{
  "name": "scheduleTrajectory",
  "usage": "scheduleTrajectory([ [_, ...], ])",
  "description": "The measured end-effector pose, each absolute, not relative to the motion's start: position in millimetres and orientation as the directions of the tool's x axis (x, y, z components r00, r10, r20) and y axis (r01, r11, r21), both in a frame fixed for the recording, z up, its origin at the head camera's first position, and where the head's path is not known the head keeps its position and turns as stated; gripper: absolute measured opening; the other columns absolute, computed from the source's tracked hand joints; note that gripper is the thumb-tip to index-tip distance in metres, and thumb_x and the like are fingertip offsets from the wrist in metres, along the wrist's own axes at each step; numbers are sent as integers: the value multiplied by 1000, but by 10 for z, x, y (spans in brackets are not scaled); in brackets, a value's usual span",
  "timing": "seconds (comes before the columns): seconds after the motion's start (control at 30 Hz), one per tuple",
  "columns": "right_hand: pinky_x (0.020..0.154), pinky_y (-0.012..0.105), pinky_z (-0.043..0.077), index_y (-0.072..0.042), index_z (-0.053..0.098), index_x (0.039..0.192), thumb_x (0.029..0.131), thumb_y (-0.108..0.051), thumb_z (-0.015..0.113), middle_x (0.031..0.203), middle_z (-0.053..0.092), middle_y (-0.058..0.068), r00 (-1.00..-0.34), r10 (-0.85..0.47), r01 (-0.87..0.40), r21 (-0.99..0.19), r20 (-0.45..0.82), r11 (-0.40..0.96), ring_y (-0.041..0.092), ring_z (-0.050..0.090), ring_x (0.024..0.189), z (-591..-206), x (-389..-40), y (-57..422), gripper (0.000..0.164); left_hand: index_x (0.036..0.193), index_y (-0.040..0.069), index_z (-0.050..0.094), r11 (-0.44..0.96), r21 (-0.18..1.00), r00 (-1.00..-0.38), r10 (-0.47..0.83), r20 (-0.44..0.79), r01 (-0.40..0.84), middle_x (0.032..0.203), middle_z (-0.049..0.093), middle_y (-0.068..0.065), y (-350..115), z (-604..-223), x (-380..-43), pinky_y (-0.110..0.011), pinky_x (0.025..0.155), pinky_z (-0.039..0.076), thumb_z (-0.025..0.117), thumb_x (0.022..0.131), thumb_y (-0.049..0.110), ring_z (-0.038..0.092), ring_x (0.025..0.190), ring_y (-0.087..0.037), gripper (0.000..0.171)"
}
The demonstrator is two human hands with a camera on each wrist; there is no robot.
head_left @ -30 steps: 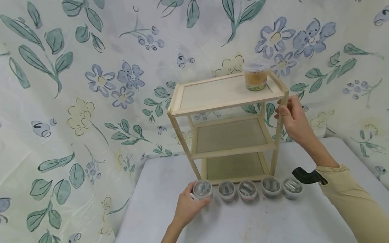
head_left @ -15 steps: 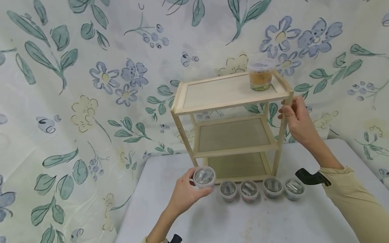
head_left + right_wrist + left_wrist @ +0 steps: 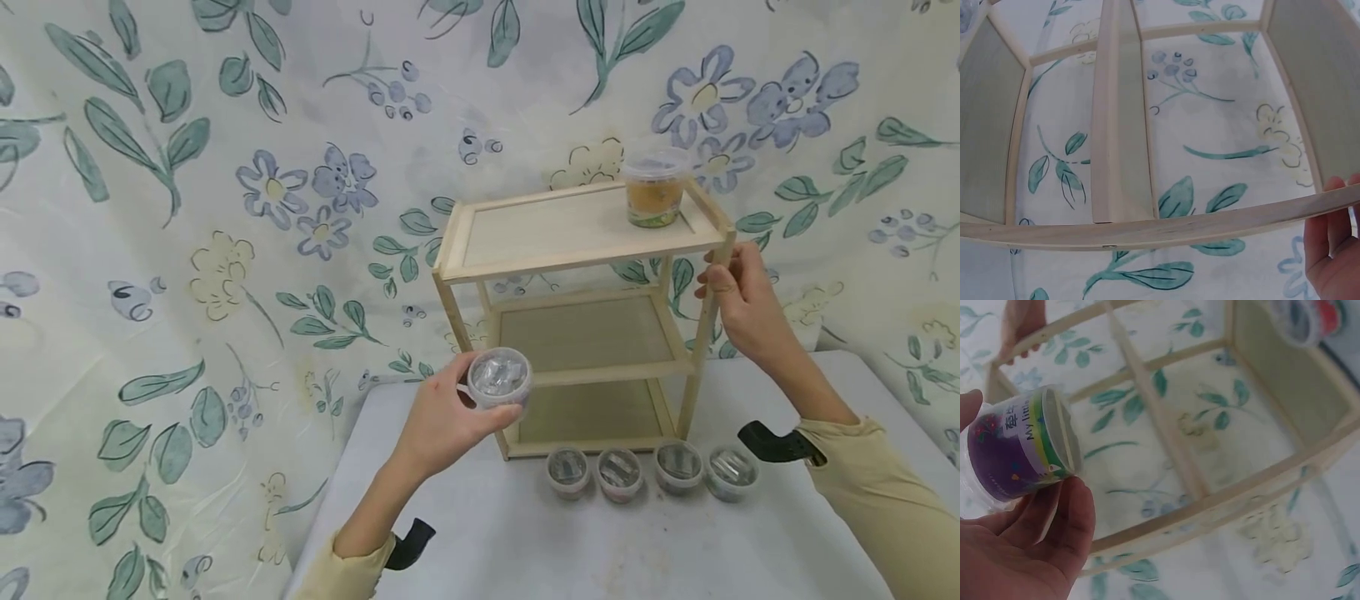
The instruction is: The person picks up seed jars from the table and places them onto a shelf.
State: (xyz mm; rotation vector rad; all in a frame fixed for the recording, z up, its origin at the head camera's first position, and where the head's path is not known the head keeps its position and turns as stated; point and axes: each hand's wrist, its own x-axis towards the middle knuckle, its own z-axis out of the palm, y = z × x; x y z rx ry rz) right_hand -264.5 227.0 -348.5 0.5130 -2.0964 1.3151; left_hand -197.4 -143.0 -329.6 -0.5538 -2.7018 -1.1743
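Note:
My left hand [image 3: 441,423] holds a small lidded plastic cup [image 3: 498,379] in the air, in front of the left side of a three-tier wooden shelf [image 3: 547,233]. Fingers and thumb curl round the cup's side. In the left wrist view the cup [image 3: 1013,450] shows a purple printed label with a green and yellow band. My right hand [image 3: 746,308] grips the shelf's right front post near the top. The right wrist view has only part of that hand [image 3: 1338,250] at the post [image 3: 1210,228].
A lidded cup with orange-yellow contents [image 3: 654,200] stands at the right end of the top tier. Along the shelf's front foot, several similar lidded cups [image 3: 567,472] stand in a row on the white table [image 3: 555,550]. Behind hangs a floral cloth [image 3: 225,317].
My left hand has lifted the leftmost cup off the table, up to about the middle tier's height. The right hand keeps its grip on the post. The view has shifted slightly.

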Motion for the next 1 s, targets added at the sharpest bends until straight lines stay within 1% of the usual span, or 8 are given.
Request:
scheduleTrajectory([
  [0.13, 81, 11, 40, 13, 34, 125, 107, -13, 37, 98, 49, 5, -756, -7, -594, -681, 655, 429, 0, 54, 83, -3496, -2635, 2292, 32, 132, 11, 55, 618, 652, -898, 309, 313, 440, 107, 66, -4, -1355, -2984, -1970, -31, 66, 55, 83, 76, 33, 63, 84, -17, 67],
  [0.33, 80, 11, 41, 12, 34, 125, 106, -12, 37, 97, 47, -3, -754, -4, -595, -680, 657, 429, 1, 54, 83, -3493, -2631, 2313, 31, 135, 11, 53, 609, 620, -869, 353, 348, 495, 109, 66, -5, -1238, -2534, -2044, -32, 71, 55, 81, 77, 34, 64, 91, -18, 69],
  [0.43, 80, 12, 40, 12, 34, 125, 106, -12, 37, 97, 47, -3, -752, -1, -594, -678, 659, 432, 1, 54, 82, -3490, -2626, 2320, 31, 135, 12, 54, 615, 608, -865, 355, 355, 502, 107, 66, -3, -1200, -2373, -2104, -33, 70, 54, 80, 77, 37, 63, 89, -18, 69],
  [0.57, 81, 12, 40, 12, 35, 125, 106, -13, 38, 96, 48, -1, -755, -7, -594, -679, 656, 432, 0, 54, 82, -3494, -2636, 2310, 32, 134, 13, 55, 632, 600, -871, 338, 357, 491, 103, 65, -1, -1187, -2218, -2180, -34, 70, 52, 80, 77, 41, 62, 87, -18, 69],
  [0.63, 81, 13, 40, 12, 35, 125, 106, -14, 39, 95, 48, -1, -753, -11, -597, -676, 658, 433, 0, 54, 82, -3496, -2643, 2299, 32, 135, 12, 54, 633, 607, -876, 326, 355, 481, 105, 65, -1, -1191, -2149, -2223, -34, 72, 52, 80, 77, 41, 62, 90, -17, 70],
  [0.8, 80, 13, 40, 12, 37, 124, 106, -15, 39, 94, 49, -2, -739, -12, -609, -661, 673, 439, 1, 54, 81, -3490, -2646, 2278, 32, 135, 10, 53, 619, 644, -892, 285, 351, 451, 112, 64, -5, -1188, -1968, -2388, -34, 79, 53, 80, 78, 41, 62, 96, -18, 70],
  [0.93, 80, 13, 40, 12, 37, 124, 106, -16, 38, 94, 49, -3, -738, -10, -609, -659, 675, 441, 0, 54, 81, -3490, -2651, 2274, 33, 136, 7, 52, 618, 656, -900, 258, 351, 433, 118, 63, -7, -1217, -1843, -2606, -37, 87, 51, 78, 80, 41, 61, 102, -20, 71],
  [1.0, 80, 13, 40, 12, 36, 124, 106, -16, 38, 94, 50, 0, -746, -12, -603, -667, 666, 438, 0, 54, 82, -3491, -2654, 2270, 33, 135, 6, 53, 628, 665, -914, 243, 326, 404, 120, 63, -8, -1242, -1798, -2718, -37, 90, 49, 76, 81, 43, 59, 105, -20, 70],
])
